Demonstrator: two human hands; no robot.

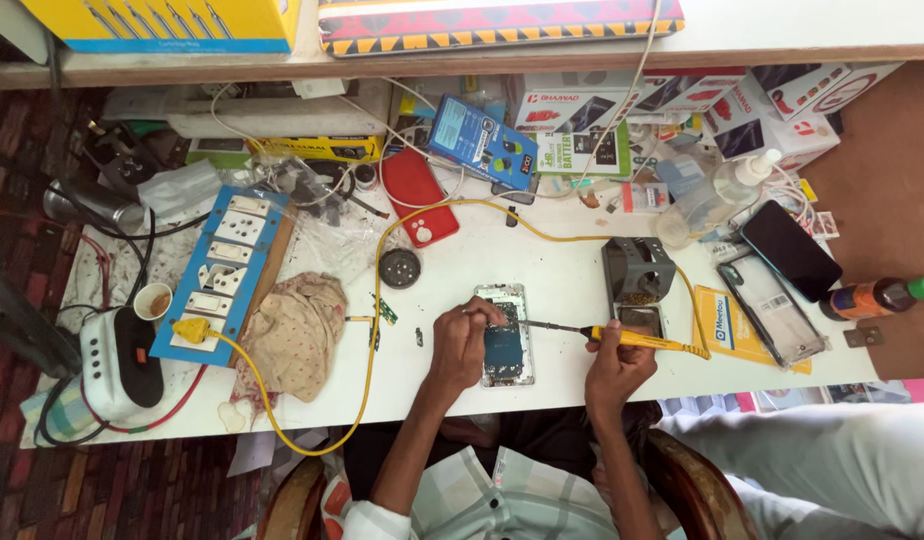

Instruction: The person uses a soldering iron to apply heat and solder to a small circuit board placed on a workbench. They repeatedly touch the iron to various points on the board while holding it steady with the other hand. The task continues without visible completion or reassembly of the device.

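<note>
An opened phone [505, 347] with its blue board exposed lies flat on the white table [542, 265]. My left hand [462, 342] rests on the phone's left side, fingers curled near its top edge. My right hand [614, 362] grips a yellow-handled soldering iron [622, 338], held nearly level, with its dark tip pointing left to the phone's right edge. The iron's yellow cord [377, 290] loops across the table to a plug in the blue switch board [220, 270].
A dark soldering stand [637, 272] sits right of the phone. A crumpled cloth [297, 335], a red phone cover [418, 195], a round black cap [399, 268], a spray bottle [717, 195], a black phone [790, 250] and several boxes crowd the table. Another person's light sleeve [832, 460] is at lower right.
</note>
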